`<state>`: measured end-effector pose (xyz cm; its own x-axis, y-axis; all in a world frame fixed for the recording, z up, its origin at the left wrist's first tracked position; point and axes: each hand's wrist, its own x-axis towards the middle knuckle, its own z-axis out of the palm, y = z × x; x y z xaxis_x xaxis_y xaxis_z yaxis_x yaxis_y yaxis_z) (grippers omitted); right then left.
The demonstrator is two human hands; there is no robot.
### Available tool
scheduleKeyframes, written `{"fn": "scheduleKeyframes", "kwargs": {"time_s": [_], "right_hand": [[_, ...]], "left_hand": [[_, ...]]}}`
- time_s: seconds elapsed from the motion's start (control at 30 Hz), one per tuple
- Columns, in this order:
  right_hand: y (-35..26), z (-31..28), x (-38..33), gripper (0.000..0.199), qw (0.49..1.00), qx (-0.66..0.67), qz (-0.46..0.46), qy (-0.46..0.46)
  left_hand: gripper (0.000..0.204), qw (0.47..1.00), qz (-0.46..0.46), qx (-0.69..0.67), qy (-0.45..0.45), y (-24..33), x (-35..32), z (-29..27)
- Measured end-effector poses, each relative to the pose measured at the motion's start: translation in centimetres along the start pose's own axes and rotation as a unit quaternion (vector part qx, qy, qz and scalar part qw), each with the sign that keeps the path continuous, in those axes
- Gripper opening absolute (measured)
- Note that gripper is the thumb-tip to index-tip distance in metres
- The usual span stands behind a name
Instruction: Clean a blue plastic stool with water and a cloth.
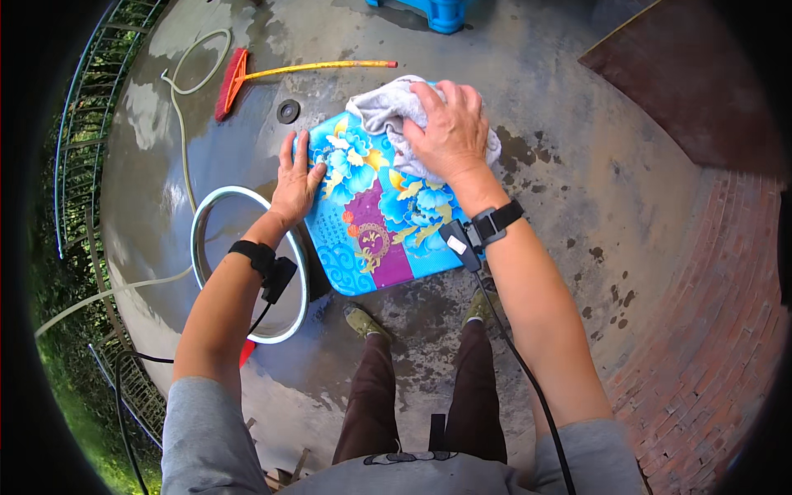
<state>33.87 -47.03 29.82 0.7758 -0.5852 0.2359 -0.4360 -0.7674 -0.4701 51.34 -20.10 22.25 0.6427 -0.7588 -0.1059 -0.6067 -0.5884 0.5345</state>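
A blue tray (pixel 363 239) painted with flowers and a purple band is held up in front of my legs. My left hand (pixel 295 180) lies flat on its left edge, fingers spread, steadying it. My right hand (pixel 448 128) presses a crumpled grey-white cloth (pixel 386 109) onto the tray's upper right part. Both wrists carry black straps with small devices, and a cable runs from the right one down my arm.
A round metal basin (pixel 216 216) stands on the wet concrete floor at my left. A red broom with a yellow handle (pixel 233 78) and a pale hose (pixel 183 91) lie further back. A blue plastic object (pixel 437 11) sits at the top, brick paving (pixel 701 346) on the right, railings on the left.
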Motion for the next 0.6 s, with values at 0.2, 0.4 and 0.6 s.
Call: {"fn": "scheduleKeyframes", "kwargs": {"time_s": [0.2,0.4,0.6], "right_hand": [[1.8,-1.4,-6.0,0.052,0.996,0.087,0.006,0.024],[2.1,-6.3,-17.2,0.06,0.999,0.029,-0.006,0.041],[1.1,-5.7,-21.5,0.068,0.994,0.041,0.083,0.061]], "left_hand": [[0.074,1.0,0.002,0.021,0.022,-1.3,0.0,0.2],[0.075,0.999,0.026,0.045,0.016,-1.4,0.9,0.1],[0.076,0.973,-0.138,0.179,-0.043,2.5,1.1,0.6]]}}
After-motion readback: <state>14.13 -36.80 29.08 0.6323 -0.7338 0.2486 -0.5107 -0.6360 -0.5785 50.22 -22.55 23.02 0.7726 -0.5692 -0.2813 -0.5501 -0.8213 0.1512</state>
